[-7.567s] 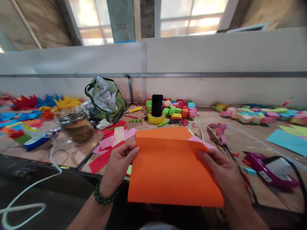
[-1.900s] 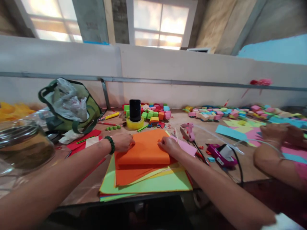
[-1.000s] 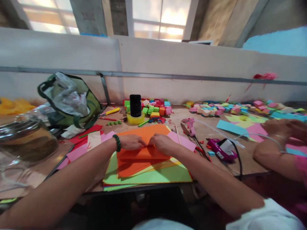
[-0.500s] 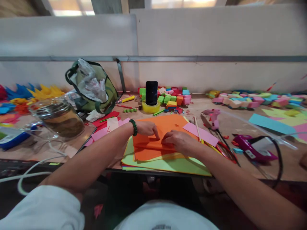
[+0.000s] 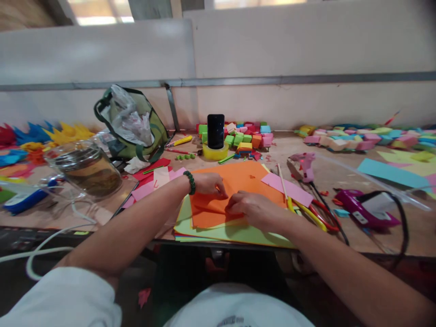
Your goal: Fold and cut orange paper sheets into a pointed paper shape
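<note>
A sheet of orange paper [image 5: 238, 176] lies on a stack of yellow-green sheets [image 5: 259, 235] at the front of the table, its near part folded and creased. My left hand [image 5: 209, 184], with a green bead bracelet [image 5: 190, 182] on the wrist, is on the left side of the orange paper, fingers bent and pressed to it. My right hand [image 5: 250, 206] pinches the paper near its fold, fingertips close to the left ones. Scissors with red handles [image 5: 329, 217] and a pink paper strip [image 5: 289, 188] lie to the right of my right hand.
A phone [image 5: 215, 131] stands on a yellow tape roll [image 5: 215, 152], with colourful paper cubes [image 5: 245, 138] behind it. A glass jar [image 5: 90, 170] and a green bag [image 5: 136, 122] are left; a pink glue gun [image 5: 306, 165] and a purple device [image 5: 366, 210] with a cord are right.
My right hand has shifted slightly left and towards me along the orange paper's fold. The left hand has stayed nearly in place. The view has shifted a little.
</note>
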Tool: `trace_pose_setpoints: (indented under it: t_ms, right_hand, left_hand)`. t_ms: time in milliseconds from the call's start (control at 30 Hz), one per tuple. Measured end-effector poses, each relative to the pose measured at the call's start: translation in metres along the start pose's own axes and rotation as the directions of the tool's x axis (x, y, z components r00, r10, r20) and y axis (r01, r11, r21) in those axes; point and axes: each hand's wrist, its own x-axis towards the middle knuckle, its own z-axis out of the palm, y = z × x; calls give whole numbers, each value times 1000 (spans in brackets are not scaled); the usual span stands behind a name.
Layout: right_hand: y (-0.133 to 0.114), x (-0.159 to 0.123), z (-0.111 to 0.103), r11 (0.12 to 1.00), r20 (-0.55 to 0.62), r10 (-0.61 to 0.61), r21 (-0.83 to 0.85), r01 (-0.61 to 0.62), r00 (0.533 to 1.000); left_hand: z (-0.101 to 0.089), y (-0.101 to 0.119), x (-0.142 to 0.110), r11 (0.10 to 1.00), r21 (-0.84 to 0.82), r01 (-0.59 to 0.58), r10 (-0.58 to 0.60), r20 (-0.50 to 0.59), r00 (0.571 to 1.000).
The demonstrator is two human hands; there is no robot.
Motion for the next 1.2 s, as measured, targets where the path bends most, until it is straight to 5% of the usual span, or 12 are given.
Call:
trace_pose_setpoints:
  t_ms: [400,767,967,1100,1200]
  right_hand:
    - [-15,-13,3,983,57,52,-179,-41,997]
    - [-11,-57,-3,943,89,299,-179,-280,950]
    - [-14,-76,-6,871,9,444,-237,-429,896]
    - [-24,-63,-7,928,-176,269,-214,-304,947]
    - [-28,-45,-1,964,-97,213,-144,-226,972]
  left_hand:
    - [4,-2,-1,1000,-29,-6,5,-2,1000]
    - [7,-9,0,1000,-13,5,-5,-10,1000]
    - [8,-6,-3,999,39,27,-26,-19,999]
    - [2,3,-5,989,125,75,-71,-31,997]
    - [7,23,-11,970,209,124,-109,-83,991]
